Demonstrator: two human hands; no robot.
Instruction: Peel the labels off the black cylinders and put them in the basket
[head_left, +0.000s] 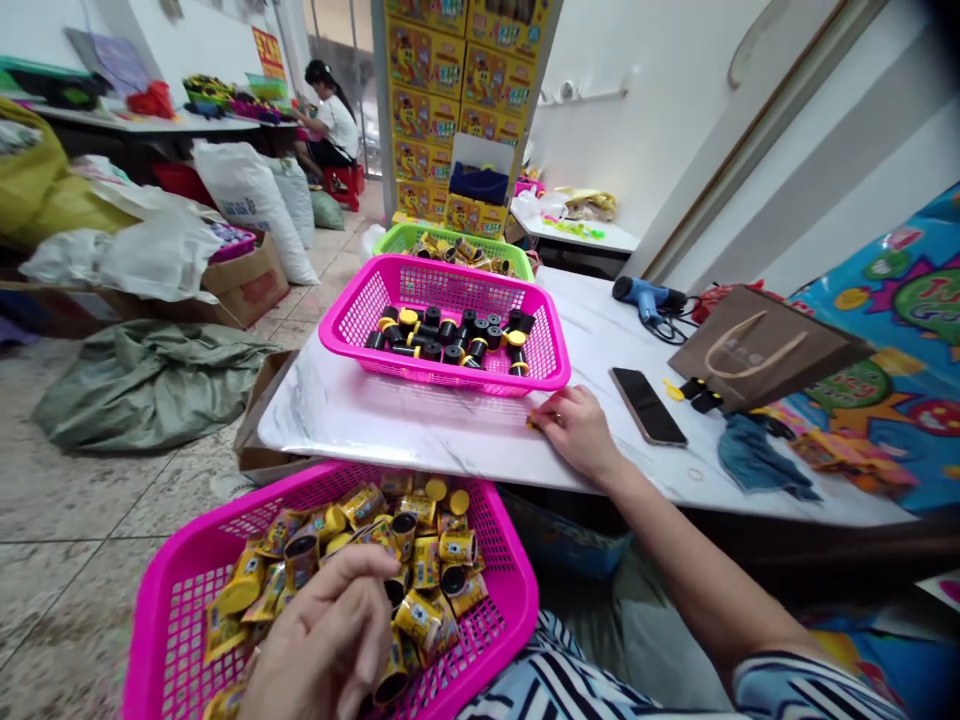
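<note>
As the right hand [579, 428] pinches a yellow piece [533, 421] at four o'clock, I'd press lightly; the left hand [330, 632] curls loosely.

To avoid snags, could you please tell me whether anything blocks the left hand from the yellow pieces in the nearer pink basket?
Nothing visible does: the left hand is over the nearer pink basket, whose open top leaves the yellow pieces uncovered.
</note>
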